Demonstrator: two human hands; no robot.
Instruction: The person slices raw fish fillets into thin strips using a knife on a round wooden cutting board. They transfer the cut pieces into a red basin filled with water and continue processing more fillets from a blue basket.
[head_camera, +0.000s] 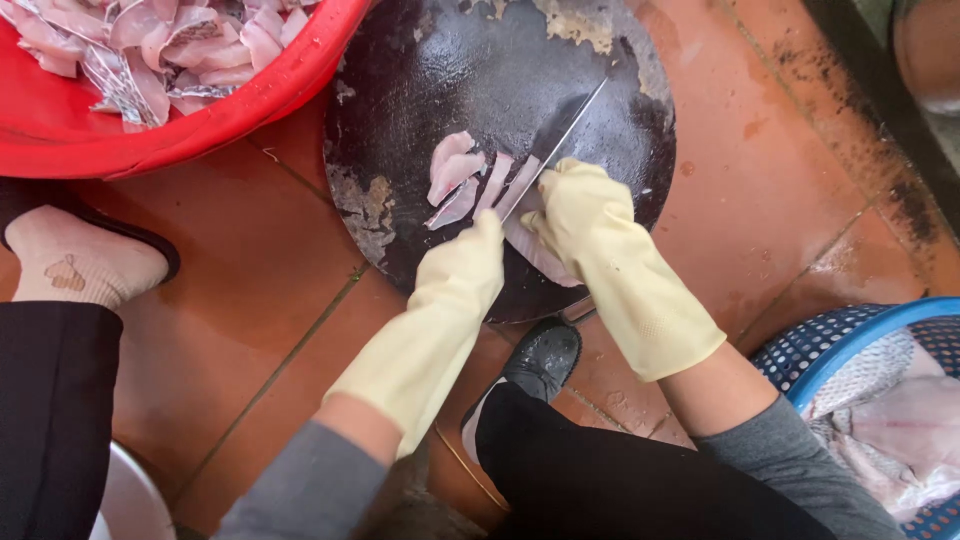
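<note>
Fish fillet (535, 250) lies near the front edge of the round dark chopping board (480, 90), pale pink, its long axis running from the middle of the board down toward the board's near right rim. The left hand (465, 265), in a cream rubber glove, presses down on the fillet's left side, fingers curled flat against it rather than gripping round it. The right hand (580, 210), gloved the same, is clenched on the handle of a knife (560, 135) whose blade slants up and away across the board, its edge laid on the fillet just right of the left fingertips. So the blade crosses the fillet at a slant, and the left hand sits on the side of the cut nearer the board's middle. Cut slices (455, 180) lie just beyond the left hand, toward the board's centre. A red basin (250, 95) of more slices overlaps the board's far left; a blue basket (850, 335) of whole fish sits well off its right.
</note>
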